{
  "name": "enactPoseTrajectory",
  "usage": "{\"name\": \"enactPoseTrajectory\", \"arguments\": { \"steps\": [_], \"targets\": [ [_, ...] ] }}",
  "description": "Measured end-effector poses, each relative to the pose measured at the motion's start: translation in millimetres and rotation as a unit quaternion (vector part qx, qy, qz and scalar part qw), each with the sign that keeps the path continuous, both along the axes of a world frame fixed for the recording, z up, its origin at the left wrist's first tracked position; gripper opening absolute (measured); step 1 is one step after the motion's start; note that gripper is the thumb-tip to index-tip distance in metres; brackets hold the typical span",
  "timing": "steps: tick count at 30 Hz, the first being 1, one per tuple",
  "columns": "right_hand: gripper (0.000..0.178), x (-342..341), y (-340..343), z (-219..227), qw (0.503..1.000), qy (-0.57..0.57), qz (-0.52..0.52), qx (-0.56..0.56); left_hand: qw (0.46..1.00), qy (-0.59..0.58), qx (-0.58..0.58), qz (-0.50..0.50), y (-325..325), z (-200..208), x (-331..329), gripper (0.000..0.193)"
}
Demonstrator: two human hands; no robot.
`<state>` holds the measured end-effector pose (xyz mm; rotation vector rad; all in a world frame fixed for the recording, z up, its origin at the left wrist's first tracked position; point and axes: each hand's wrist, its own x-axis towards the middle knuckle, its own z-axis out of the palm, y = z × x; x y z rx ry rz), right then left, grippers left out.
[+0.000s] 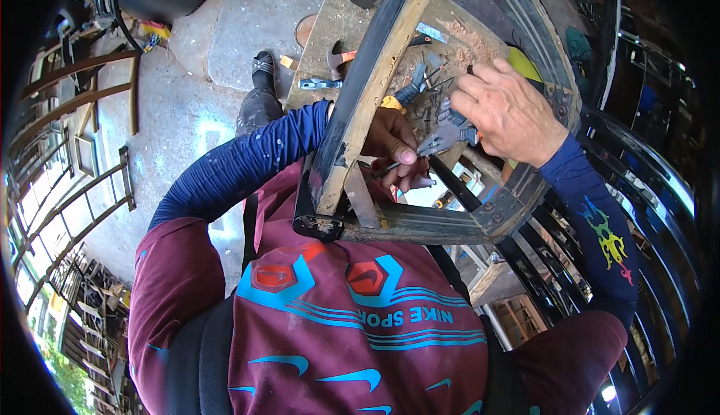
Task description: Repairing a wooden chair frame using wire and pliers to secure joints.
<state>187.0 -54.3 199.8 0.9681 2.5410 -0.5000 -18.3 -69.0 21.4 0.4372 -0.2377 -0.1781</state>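
Observation:
A wooden frame (379, 77), part dark-painted and part bare wood, lies tilted across my lap and the bench. My left hand (394, 141) reaches past its long left rail, partly hidden by it. The fingers are pinched together by the pliers' tip, and what they hold is too small to make out. My right hand (510, 111) is wrapped round a pair of grey pliers (442, 136) inside the frame's opening. The jaws point left and meet the left fingertips. Below the jaws, a dark bar (454, 182) crosses the opening.
On the bench (322, 28) lie a hammer (339, 55), a blue hand plane (320, 83), a small wood block (289, 62) and wood shavings (466, 36). A yellow-green object (525, 64) sits behind my right hand. Dark slatted furniture (637, 167) crowds the right; curved wooden frames (82, 85) stand at left.

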Motion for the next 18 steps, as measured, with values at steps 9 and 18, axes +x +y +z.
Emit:
{"name": "enactPoseTrajectory", "arguments": {
  "steps": [9, 18],
  "targets": [
    [0.028, 14, -18, -20, 0.993, 0.066, -0.087, -0.040, 0.983, 0.074, -0.122, -0.118, 7, 8, -8, 0.029],
    [0.018, 29, -31, -58, 0.973, 0.149, -0.010, 0.175, 0.983, 0.096, -0.125, -0.097, 0, 5, -9, 0.029]
  ]
}}
